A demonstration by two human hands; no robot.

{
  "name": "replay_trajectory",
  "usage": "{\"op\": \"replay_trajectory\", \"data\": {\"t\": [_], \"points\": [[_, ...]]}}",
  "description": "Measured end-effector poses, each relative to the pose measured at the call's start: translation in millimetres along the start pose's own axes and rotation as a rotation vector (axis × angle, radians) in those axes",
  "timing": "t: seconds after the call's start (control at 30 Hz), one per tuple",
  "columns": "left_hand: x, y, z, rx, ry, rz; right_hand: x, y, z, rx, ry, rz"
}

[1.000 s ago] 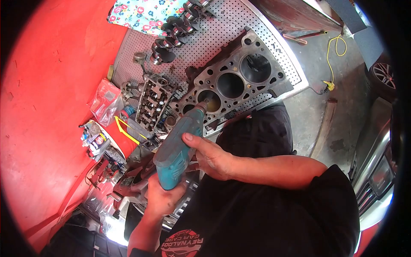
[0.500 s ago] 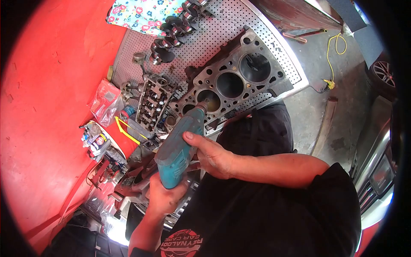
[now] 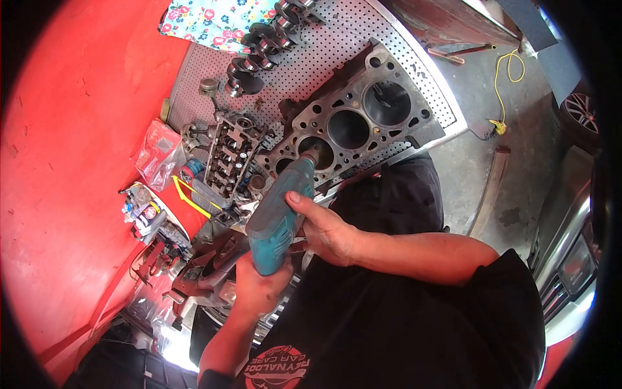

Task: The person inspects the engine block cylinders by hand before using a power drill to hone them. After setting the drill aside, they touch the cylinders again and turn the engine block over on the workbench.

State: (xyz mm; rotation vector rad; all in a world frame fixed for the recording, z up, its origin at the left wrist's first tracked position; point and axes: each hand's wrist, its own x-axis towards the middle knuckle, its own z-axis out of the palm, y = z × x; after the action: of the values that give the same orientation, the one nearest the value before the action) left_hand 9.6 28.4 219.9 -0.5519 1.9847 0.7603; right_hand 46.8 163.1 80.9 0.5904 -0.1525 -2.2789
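A teal and dark grey power drill (image 3: 277,220) points into one bore of a bare engine block (image 3: 348,128). My left hand (image 3: 262,285) is wrapped round the drill's rear handle, partly hidden beneath the body. From the right, my right hand (image 3: 330,235) grips the drill's side, its thumb lying along the casing and its other fingers mostly hidden underneath. The chuck (image 3: 312,155) sits at the mouth of the bore; whatever is fitted in it reaches inside and cannot be made out. Several bores show in the block's flat top face.
A perforated metal bench top (image 3: 350,39) carries the block, a crankshaft (image 3: 262,48), a cylinder head (image 3: 232,155) and a piston (image 3: 208,87). Floral cloth (image 3: 214,23) lies at the back. A yellow cord (image 3: 499,78) runs over the floor, near a car (image 3: 576,259) at right.
The drill's rear has swung a little to the right and it stands more in line with the bore. Both hands have shifted with it; the block has stayed put.
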Motion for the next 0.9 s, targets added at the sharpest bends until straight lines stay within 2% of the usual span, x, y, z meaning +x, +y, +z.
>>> {"op": "replay_trajectory", "data": {"t": [0.1,0.5,0.9], "points": [[4.5,0.8,6.3,-0.020,0.018,0.000,-0.6,1.0,-1.5,0.004,0.047,-0.001],[-25.2,16.7,-4.0,-0.043,0.056,-0.018,-11.3,-0.5,14.2,-0.061,-0.033,0.050],[-15.8,10.2,-0.5,-0.058,0.027,-0.029,-9.4,1.1,8.4,-0.037,-0.010,0.042]]}}
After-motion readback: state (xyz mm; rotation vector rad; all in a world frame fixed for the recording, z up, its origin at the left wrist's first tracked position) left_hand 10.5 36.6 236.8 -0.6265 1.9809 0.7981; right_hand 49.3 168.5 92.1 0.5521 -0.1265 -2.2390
